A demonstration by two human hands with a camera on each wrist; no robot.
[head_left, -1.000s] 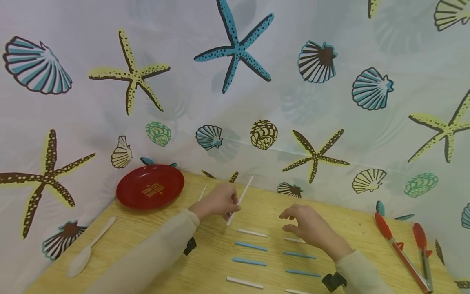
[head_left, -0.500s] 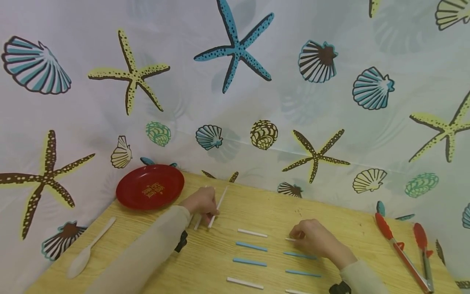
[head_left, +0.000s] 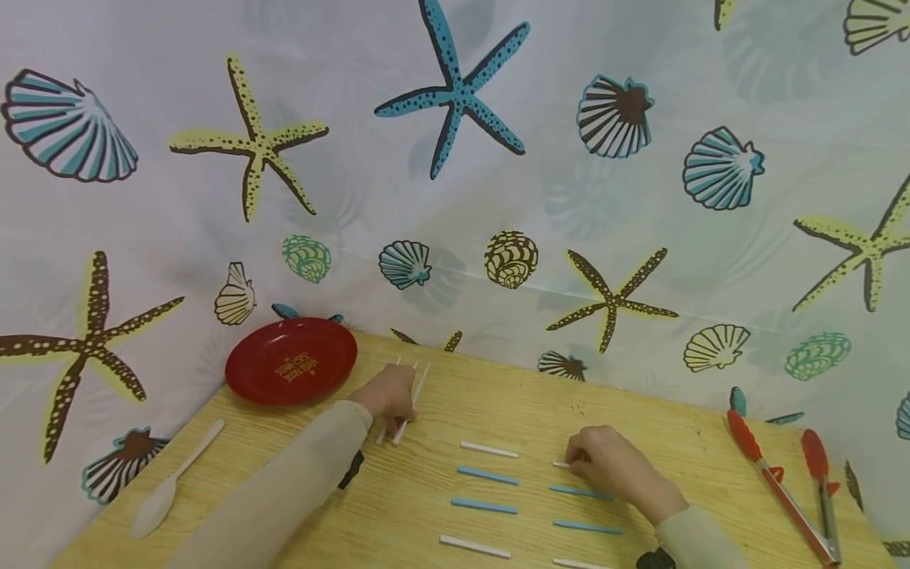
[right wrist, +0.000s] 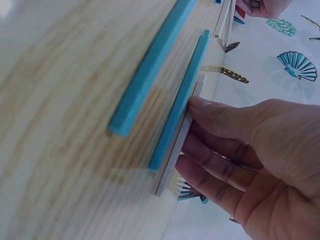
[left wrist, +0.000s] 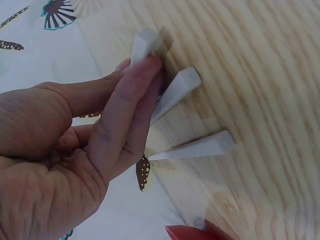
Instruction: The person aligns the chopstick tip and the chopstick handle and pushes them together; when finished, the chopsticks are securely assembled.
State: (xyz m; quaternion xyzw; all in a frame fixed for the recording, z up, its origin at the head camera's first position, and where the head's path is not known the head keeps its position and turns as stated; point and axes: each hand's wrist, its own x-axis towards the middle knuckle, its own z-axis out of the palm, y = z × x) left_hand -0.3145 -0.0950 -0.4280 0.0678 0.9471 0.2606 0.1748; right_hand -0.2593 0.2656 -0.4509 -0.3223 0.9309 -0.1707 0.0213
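In the head view my left hand (head_left: 389, 393) is low over the back of the table, right of the red plate (head_left: 245, 379). It pinches a slim white chopstick (head_left: 421, 385). Two more white chopsticks lie beside it, one with a square end (left wrist: 182, 82) near my fingertips and another (left wrist: 207, 147) farther off. My right hand (head_left: 614, 462) pinches a short white stick (right wrist: 168, 172), which lies along the tabletop. A blue stick (right wrist: 180, 102) runs closely parallel to it, and a second blue stick (right wrist: 150, 75) lies farther out.
Left of centre is a column of short sticks: white (head_left: 489, 450), blue (head_left: 487, 476), blue (head_left: 484, 506) and white (head_left: 475, 547). Another white stick (head_left: 579, 564) sits at the front. A white spoon (head_left: 158, 506) lies left, red-tipped tongs (head_left: 785, 498) right. A patterned curtain (head_left: 455, 205) hangs behind.
My left hand has carried its chopstick leftward and down beside the others. My right hand has gone from hovering with parted fingers to pinching the short white stick.
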